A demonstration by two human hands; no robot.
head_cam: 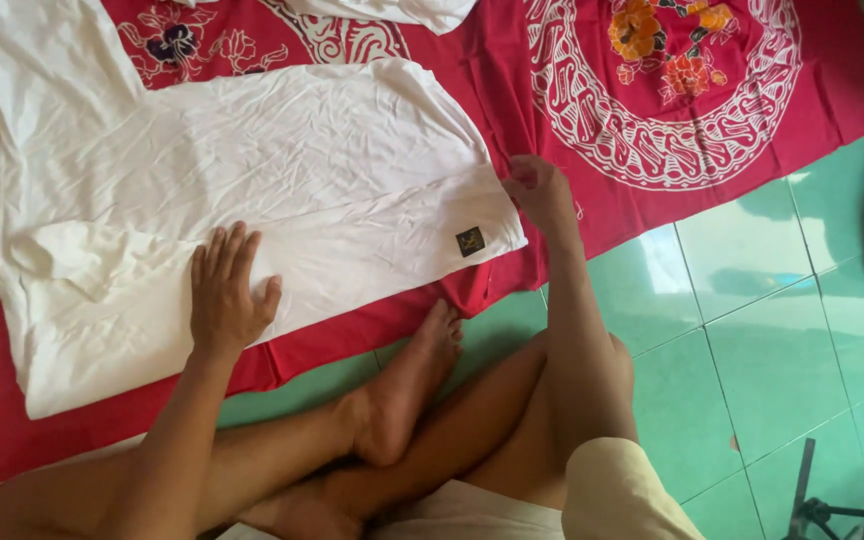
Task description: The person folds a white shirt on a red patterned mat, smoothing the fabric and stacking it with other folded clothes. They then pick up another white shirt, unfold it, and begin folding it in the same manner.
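White shirt point(252, 170) lies on red patterned cloth point(712, 190) over green tiled floor point(782, 360), left hand point(227, 290) spread flat.

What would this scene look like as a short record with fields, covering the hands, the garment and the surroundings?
Setting: person seated cross-legged on a green tiled floor
Garment: white T-shirt spread flat, small dark tag near its hem corner
Underlay: red patterned cloth with white circular designs and flowers
Left hand: palm down, fingers spread, pressing on the shirt
Right hand: at the shirt's edge near the hem corner, fingers curled; whether it pinches the fabric is unclear
Other: another white cloth at the top edge
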